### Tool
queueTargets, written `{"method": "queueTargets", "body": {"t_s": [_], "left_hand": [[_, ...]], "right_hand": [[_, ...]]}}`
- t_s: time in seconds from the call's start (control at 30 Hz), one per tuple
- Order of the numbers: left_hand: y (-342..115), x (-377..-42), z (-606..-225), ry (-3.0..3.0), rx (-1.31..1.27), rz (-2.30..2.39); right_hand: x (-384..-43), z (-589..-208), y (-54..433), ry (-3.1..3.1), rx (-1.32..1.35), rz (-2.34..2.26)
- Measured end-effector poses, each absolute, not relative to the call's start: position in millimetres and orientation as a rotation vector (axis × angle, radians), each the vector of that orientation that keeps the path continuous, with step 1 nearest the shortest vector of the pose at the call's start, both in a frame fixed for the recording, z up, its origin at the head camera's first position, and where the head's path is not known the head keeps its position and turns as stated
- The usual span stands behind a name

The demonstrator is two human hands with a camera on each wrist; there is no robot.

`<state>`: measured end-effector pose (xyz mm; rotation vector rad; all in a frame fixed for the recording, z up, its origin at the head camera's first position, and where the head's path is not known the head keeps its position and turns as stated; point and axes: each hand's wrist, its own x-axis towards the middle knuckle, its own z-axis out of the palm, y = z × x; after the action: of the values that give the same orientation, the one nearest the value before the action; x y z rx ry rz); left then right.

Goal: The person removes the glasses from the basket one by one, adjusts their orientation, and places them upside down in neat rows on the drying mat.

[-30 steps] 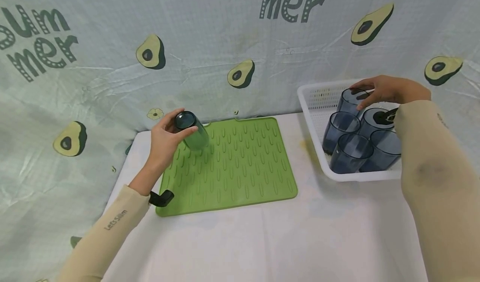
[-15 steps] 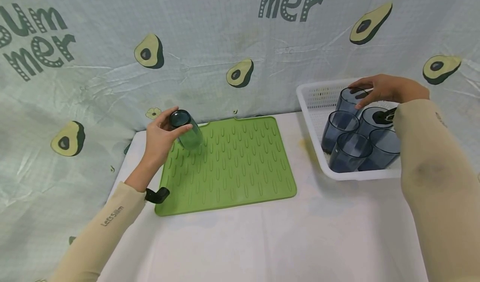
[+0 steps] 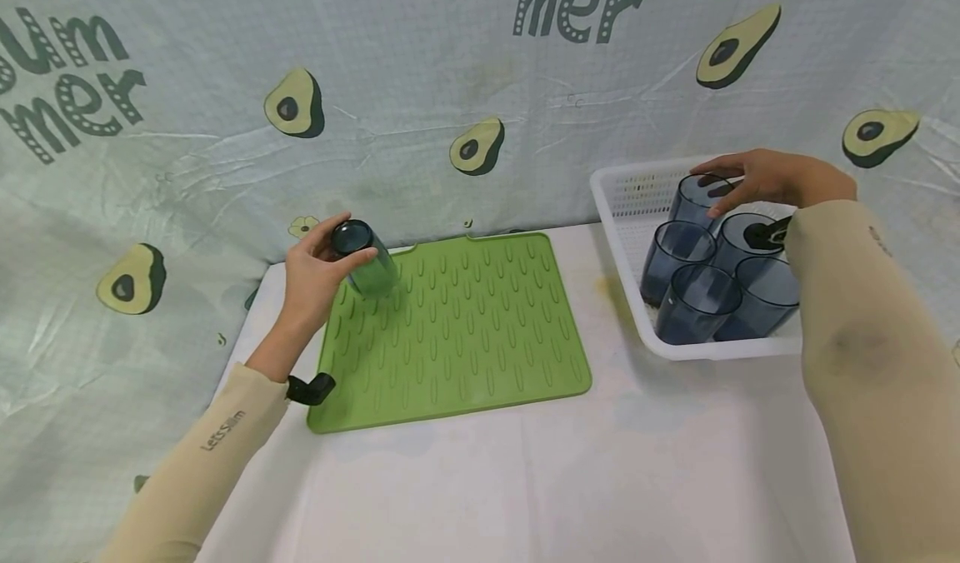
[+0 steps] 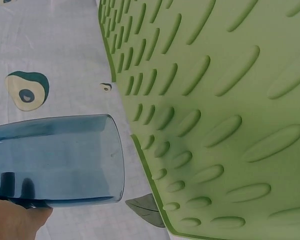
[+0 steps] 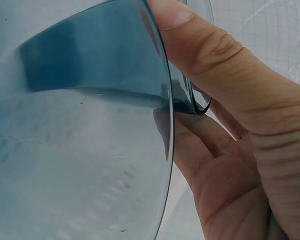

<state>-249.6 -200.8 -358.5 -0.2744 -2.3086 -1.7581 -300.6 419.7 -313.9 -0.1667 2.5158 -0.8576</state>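
Note:
My left hand (image 3: 309, 281) grips a blue-tinted drinking glass (image 3: 377, 275), its base up and tilted, over the far left part of the green ribbed drying mat (image 3: 465, 330). In the left wrist view a gap shows between the rim of this glass (image 4: 60, 160) and the mat (image 4: 230, 100). At the right, my right hand (image 3: 787, 176) reaches into a white basket (image 3: 697, 352) and holds the rearmost glass (image 3: 684, 205) near its rim, thumb and fingers on either side. A nearer glass (image 5: 90, 150) fills much of the right wrist view and partly covers those fingers.
Several more blue glasses (image 3: 699, 301) stand mouth up, close together in the basket, beside and in front of my right hand. A cloth (image 3: 405, 63) printed with avocados hangs behind the white table (image 3: 525, 480).
My left hand and its glass have shifted a little to the left over the mat. The right hand stays at the rearmost glass in the basket.

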Motion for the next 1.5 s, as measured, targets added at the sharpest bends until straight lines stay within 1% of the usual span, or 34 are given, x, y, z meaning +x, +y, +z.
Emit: {"method": "queueTargets", "body": {"t_s": [0.2, 1.5], "left_hand": [[-203, -254, -359, -2.295, -0.292, -1.758], [-217, -275, -383, -2.239, -0.155, -1.794]], "right_hand": [[-300, -312, 420, 2.508, -0.160, -0.847], [-304, -311, 417, 2.504, -0.138, -0.823]]}}
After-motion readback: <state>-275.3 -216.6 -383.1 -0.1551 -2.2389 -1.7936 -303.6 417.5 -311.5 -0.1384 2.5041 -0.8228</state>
